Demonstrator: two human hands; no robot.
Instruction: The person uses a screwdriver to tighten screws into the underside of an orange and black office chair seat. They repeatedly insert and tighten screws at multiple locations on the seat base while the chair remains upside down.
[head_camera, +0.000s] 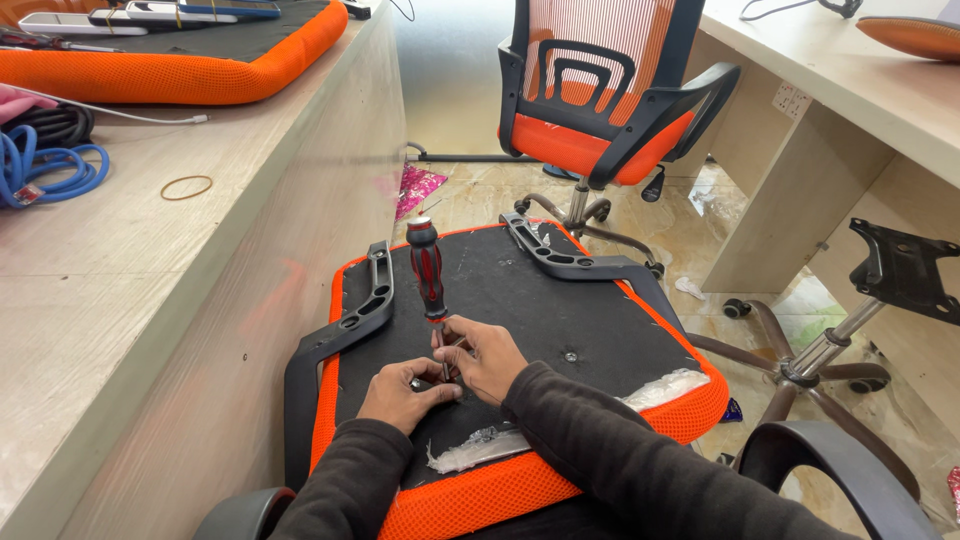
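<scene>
Bright, even daylight fills the view, soft and nearly shadowless. The glossy floor (700, 215) throws pale glare near the top middle, washing out detail there. Wide-angle bending curves the tabletop (150, 260) edge at the left. Focus is crisp at centre, slightly softer in the bottom corners. No motion blur.

One head-worn view looks steeply down and forward. It sits close above the upturned orange seat (520, 300). The desk (130, 280) lies left of that seat.

One screwdriver (426, 268), two armrests (362, 310), perhaps two chair bases (820, 355), one rubber band (186, 187).
</scene>
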